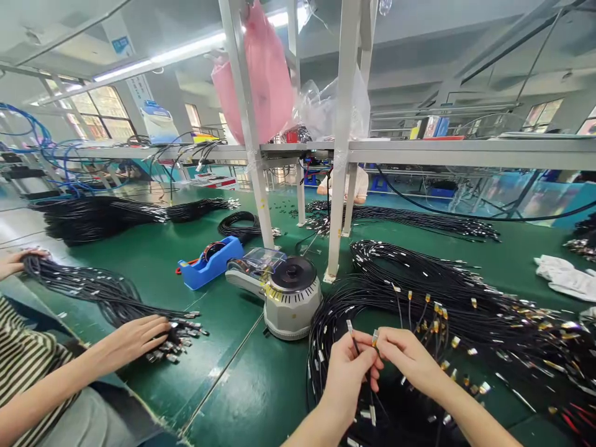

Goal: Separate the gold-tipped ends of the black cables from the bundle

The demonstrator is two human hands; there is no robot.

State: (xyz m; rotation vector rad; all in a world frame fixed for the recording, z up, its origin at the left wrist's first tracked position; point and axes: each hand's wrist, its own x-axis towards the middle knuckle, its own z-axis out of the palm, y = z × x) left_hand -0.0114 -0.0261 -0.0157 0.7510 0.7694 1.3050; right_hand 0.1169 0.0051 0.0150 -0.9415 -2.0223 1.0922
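My left hand point(349, 367) is closed on a thin black cable, whose silver connector point(350, 325) sticks up above the fingers. Right beside it, my right hand point(406, 355) pinches a second cable end with a small metal connector point(375, 336). The fingertips of both hands nearly meet. Beneath and around them lies a large coiled bundle of black cables point(335, 310), with several silver and yellow-orange tipped ends to the right.
A round grey tape dispenser point(292, 310) and a blue tape holder point(214, 264) stand left of my hands. A co-worker's hand point(139, 335) rests on another cable bundle point(102, 288). Metal shelf posts point(340, 186) rise ahead; white gloves point(565, 277) lie far right.
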